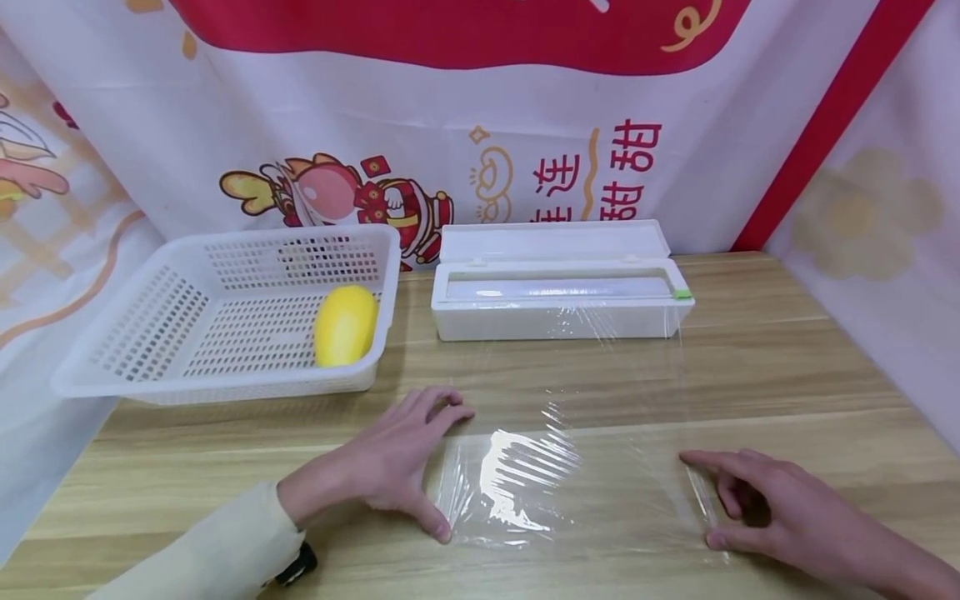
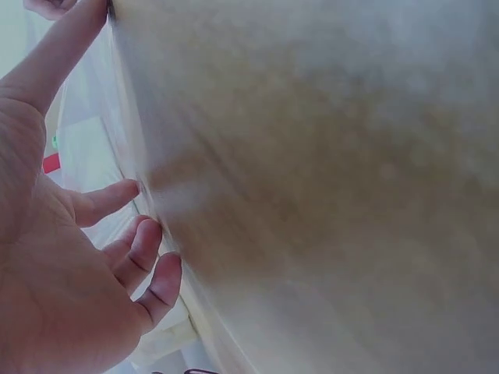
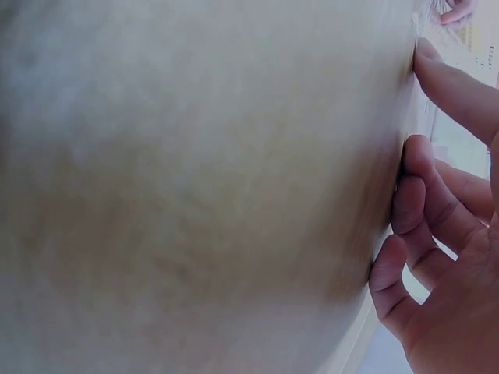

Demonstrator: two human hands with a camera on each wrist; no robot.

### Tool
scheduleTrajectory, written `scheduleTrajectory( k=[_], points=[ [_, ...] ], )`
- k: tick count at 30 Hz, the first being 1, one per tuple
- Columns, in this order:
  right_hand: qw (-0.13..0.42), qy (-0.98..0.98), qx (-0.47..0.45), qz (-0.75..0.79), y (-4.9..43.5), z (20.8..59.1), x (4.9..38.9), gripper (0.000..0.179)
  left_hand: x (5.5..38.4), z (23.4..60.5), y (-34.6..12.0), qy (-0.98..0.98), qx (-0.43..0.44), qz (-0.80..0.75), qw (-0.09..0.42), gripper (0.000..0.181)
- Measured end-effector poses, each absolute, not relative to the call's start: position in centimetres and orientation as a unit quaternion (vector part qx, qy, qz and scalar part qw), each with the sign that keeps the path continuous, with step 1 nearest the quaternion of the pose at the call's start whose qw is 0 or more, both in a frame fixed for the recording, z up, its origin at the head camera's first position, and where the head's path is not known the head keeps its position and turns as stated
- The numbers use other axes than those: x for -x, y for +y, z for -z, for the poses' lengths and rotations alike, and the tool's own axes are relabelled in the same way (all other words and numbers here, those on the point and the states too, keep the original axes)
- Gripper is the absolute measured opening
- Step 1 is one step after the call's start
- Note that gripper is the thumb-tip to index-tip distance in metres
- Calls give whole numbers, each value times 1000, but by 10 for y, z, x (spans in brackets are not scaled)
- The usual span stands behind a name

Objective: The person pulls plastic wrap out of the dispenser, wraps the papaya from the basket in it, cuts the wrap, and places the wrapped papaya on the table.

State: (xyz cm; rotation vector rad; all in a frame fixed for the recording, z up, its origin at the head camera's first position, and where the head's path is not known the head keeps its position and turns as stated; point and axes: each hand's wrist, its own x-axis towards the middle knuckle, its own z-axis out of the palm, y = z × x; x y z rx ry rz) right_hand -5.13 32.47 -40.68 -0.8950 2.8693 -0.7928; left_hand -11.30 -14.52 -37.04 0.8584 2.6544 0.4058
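Note:
A clear sheet of plastic wrap (image 1: pixel 607 467) lies over the wooden table, stretching from a white wrap dispenser box (image 1: pixel 562 321) toward the near side. My left hand (image 1: pixel 397 458) is spread at the sheet's left edge, its thumb at the near left corner. At the right edge, my right hand (image 1: pixel 787 512) touches the wrap with the index finger and thumb set apart. Both wrist views show fingertips of the left hand (image 2: pixel 70 249) and the right hand (image 3: pixel 452 241) resting at the table surface. The box's lid stands up, and a green slider (image 1: pixel 681 294) sits at its right end.
A white perforated basket (image 1: pixel 255 385) stands at the back left, with a yellow mango-shaped fruit (image 1: pixel 346 325) inside against its right wall. Behind the table (image 1: pixel 810 367) hangs a printed cloth (image 1: pixel 720 150), and further cloth borders both sides.

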Motion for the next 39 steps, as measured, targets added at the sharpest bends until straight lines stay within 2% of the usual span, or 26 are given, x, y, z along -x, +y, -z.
scheduleTrajectory(
  k=[10, 17, 20, 23, 27, 32, 35, 39],
  points=[
    [9, 923, 287, 256, 325, 405, 51, 73, 113, 370, -150, 924, -330, -131, 141, 135],
    [37, 926, 276, 256, 324, 405, 52, 71, 112, 367, -151, 924, -324, -160, 123, 130],
    [43, 925, 275, 260, 324, 406, 52, 71, 111, 363, -149, 927, -306, -183, 114, 125],
    [35, 923, 280, 263, 325, 407, 51, 72, 109, 356, -145, 930, -282, -216, 92, 111],
    [30, 922, 283, 264, 325, 407, 51, 72, 108, 345, -137, 915, -266, -303, 18, 80],
    [35, 923, 282, 260, 326, 408, 52, 72, 112, 332, -132, 858, -276, -405, -153, 47],
    [34, 922, 285, 261, 326, 408, 52, 72, 118, 325, -136, 836, -235, -441, -228, 41],
    [36, 922, 283, 261, 326, 407, 52, 72, 128, 314, -149, 831, -119, -480, -256, 41]
  ],
)
